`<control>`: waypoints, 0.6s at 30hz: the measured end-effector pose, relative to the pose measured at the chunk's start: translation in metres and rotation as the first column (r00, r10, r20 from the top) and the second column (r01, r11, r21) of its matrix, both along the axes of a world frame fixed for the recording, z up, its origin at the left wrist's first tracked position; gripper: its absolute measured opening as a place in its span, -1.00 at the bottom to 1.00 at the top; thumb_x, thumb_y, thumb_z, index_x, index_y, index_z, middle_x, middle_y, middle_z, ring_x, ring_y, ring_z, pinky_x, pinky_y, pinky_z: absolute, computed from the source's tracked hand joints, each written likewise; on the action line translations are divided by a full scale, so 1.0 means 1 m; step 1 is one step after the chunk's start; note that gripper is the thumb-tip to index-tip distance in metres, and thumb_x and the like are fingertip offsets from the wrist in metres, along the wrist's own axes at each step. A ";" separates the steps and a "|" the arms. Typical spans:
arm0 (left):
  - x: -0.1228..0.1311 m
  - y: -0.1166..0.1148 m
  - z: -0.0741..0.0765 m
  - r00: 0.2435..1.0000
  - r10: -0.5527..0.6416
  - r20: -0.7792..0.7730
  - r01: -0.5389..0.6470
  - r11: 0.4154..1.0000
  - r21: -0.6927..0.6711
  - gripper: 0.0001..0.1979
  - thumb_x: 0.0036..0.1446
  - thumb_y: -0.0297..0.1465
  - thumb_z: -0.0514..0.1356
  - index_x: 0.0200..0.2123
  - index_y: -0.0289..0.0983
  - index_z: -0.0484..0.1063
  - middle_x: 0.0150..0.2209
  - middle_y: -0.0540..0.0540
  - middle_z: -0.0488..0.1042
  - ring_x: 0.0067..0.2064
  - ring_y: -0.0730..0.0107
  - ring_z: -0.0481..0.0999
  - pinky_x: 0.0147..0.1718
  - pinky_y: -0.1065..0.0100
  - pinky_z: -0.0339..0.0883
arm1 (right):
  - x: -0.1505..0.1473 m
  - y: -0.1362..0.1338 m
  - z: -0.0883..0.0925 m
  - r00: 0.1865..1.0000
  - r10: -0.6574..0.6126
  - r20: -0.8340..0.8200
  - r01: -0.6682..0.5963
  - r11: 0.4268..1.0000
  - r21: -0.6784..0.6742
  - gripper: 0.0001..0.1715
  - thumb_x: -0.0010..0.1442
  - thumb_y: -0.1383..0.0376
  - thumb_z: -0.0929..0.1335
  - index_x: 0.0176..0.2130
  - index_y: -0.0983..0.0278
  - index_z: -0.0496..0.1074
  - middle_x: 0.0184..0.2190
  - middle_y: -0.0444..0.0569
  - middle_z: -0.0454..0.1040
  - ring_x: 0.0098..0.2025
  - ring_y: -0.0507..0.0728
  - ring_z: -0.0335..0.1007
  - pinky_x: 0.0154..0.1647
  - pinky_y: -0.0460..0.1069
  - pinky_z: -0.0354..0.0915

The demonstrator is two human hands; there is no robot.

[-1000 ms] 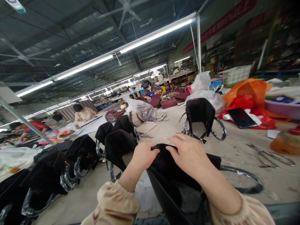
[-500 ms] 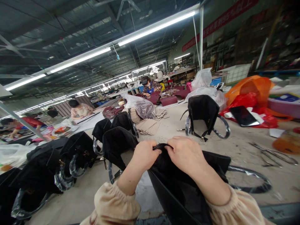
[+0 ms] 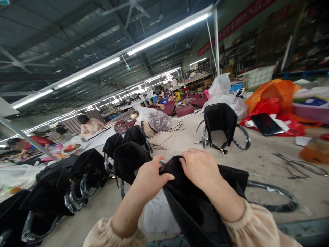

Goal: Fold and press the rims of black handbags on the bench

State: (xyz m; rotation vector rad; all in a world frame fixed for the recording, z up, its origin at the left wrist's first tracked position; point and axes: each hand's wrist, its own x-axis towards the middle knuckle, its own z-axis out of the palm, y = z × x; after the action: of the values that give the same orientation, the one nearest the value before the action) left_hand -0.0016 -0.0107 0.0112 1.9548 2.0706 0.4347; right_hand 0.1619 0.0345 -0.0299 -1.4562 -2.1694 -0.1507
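A black handbag [image 3: 190, 206] stands in front of me with its mouth facing up. My right hand [image 3: 200, 168] is closed on its top edge, fingers bent over the rim. At the left corner of that rim is my left hand [image 3: 150, 178], its thumb and forefinger spread apart beside the edge. The other left fingers are partly hidden. A plastic-wrapped handle [image 3: 275, 197] lies out to the right of the bag. Just beyond my left hand sits another black bag [image 3: 131, 159] with its mouth open.
Several finished-looking black bags [image 3: 88, 168] line the left side. One black bag [image 3: 221, 120] stands ahead. Scissors [image 3: 298, 166], a dark tablet [image 3: 267, 124] and an orange plastic bag [image 3: 275, 92] lie to the right. Beige panels [image 3: 161, 140] are stacked mid-table. Co-workers sit farther off.
My left hand has loosened its pinch on the rim and moved slightly left and down, thumb and forefinger parting. My right hand keeps its hold on the edge.
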 end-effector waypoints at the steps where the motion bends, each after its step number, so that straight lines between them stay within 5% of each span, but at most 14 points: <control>1: 0.000 0.001 0.002 1.000 -0.014 -0.022 0.014 1.000 -0.023 -0.47 -0.06 -0.37 0.32 0.03 -0.27 0.33 -0.21 -0.15 0.58 -0.10 0.10 0.53 -0.14 0.24 0.32 | 0.000 -0.001 0.001 1.000 0.000 -0.001 0.000 1.000 -0.004 -0.76 0.20 0.25 0.30 -0.44 0.24 0.48 -0.47 -0.05 0.47 -0.40 0.14 0.43 -0.42 0.00 0.15; 9: -0.011 0.019 0.007 0.988 -0.134 -0.071 0.136 0.990 0.028 -0.62 -0.03 -0.56 0.23 -0.10 -0.21 0.36 -0.35 0.00 0.56 -0.26 0.28 0.54 -0.25 0.35 0.30 | 0.003 -0.013 0.005 0.999 -0.011 -0.046 0.009 0.999 -0.046 -0.79 0.19 0.30 0.31 -0.43 0.27 0.49 -0.46 0.00 0.48 -0.39 0.15 0.44 -0.39 0.00 0.20; 18: 0.017 0.019 -0.013 0.985 -0.151 -0.078 0.170 0.908 0.383 -0.84 -0.03 -0.56 0.29 -0.38 -0.22 0.42 -0.22 0.00 0.49 -0.17 0.35 0.48 -0.11 0.32 0.31 | 0.006 -0.009 0.004 0.999 -0.011 -0.045 0.007 0.997 -0.077 -0.79 0.21 0.26 0.31 -0.40 0.26 0.49 -0.43 -0.02 0.49 -0.38 0.15 0.46 -0.40 -0.01 0.21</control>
State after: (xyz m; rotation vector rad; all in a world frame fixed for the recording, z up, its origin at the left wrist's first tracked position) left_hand 0.0151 0.0078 -0.0016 2.3557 1.9420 0.8251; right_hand 0.1683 0.0255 -0.0256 -1.4974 -2.1537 -0.0377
